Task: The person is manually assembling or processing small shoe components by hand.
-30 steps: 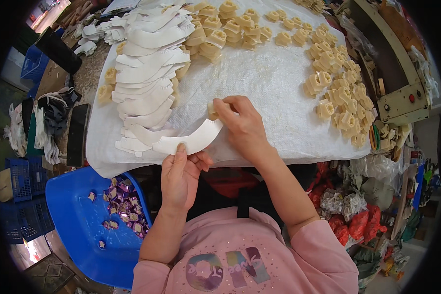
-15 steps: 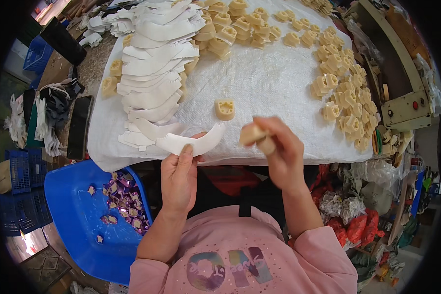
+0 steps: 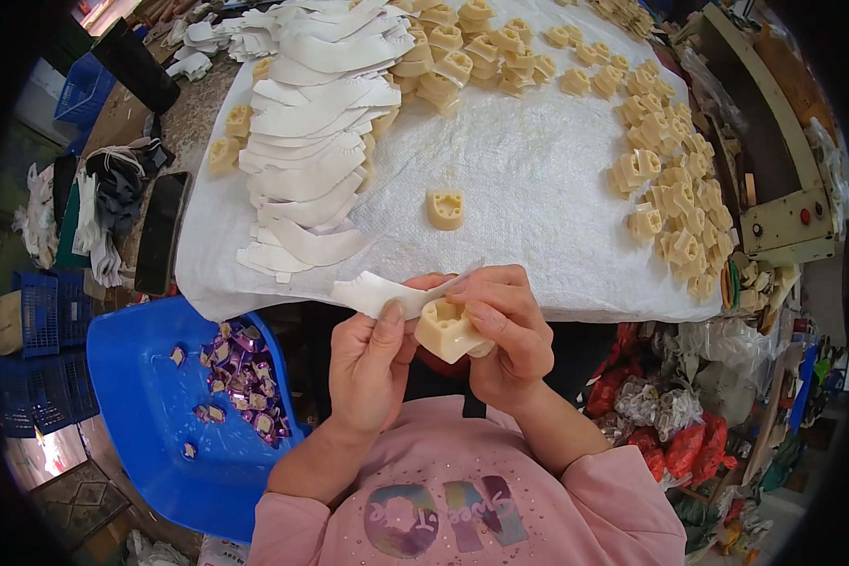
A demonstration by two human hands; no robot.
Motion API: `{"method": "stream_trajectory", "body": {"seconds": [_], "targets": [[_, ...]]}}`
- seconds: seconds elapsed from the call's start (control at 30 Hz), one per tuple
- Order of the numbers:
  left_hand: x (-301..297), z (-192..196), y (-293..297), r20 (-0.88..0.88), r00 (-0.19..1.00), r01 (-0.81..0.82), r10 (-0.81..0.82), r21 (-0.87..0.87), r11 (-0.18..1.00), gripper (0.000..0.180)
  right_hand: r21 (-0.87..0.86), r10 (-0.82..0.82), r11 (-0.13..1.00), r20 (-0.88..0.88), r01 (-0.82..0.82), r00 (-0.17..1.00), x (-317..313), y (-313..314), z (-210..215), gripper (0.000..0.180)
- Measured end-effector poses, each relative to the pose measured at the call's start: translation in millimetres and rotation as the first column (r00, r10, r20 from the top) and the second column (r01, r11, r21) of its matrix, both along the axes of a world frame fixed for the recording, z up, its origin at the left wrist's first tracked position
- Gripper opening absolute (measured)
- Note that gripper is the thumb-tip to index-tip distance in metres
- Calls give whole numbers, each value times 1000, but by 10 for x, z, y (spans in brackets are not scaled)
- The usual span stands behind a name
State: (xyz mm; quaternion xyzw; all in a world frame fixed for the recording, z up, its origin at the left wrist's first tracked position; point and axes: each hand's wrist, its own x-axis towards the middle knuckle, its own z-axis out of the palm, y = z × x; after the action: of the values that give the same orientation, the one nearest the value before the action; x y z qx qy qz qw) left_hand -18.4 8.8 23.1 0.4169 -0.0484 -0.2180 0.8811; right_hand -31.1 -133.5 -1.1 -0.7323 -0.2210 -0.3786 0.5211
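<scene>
Between thumb and fingers, my left hand (image 3: 375, 363) pinches a curved white strip (image 3: 369, 292) with a notched edge. A cream-coloured hollow block (image 3: 444, 332), its cavity facing up, is gripped by my right hand (image 3: 507, 332). The strip's right end meets the back of the block, where my right fingers partly hide it. Both hands are close together just off the table's front edge. A single similar cream block (image 3: 445, 209) stands on the white sheet beyond them. To the left, a long overlapping row of white strips (image 3: 302, 160) lies over several cream blocks.
Many cream blocks (image 3: 674, 193) crowd the right side of the white-covered table (image 3: 528, 179). A blue tub (image 3: 141, 396) with purple shiny pieces (image 3: 241, 373) stands lower left. A dark phone (image 3: 163, 231) lies left of the sheet; red bags (image 3: 684, 443) are at the lower right.
My right hand has moved left and down with its block, up to the strip. My left hand has shifted slightly right and down, and the strip's right end now sits against the block.
</scene>
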Motion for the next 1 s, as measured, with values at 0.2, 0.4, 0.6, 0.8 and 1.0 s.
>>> {"method": "stream_trajectory", "body": {"seconds": [0.2,0.4,0.6,0.8,1.0], "targets": [[-20,-3,-3,23,1000,17,-18,59,998,42,13,-14,1000,3,14,1000,18,10,-30,50],[-71,-1,-31,80,997,-8,-8,194,981,44,-54,-31,998,-11,31,999,25,-51,-51,52],[-77,-125,-42,278,961,-102,8,326,940,46,-184,-205,960,55,212,977,65,-36,-97,51],[31,-97,19,347,936,-229,62,465,855,39,-127,-207,970,23,208,978,105,-50,-134,40],[80,-1,59,550,833,-431,55,584,688,24,-553,-344,799,-100,236,933,6,-96,245,18]]}}
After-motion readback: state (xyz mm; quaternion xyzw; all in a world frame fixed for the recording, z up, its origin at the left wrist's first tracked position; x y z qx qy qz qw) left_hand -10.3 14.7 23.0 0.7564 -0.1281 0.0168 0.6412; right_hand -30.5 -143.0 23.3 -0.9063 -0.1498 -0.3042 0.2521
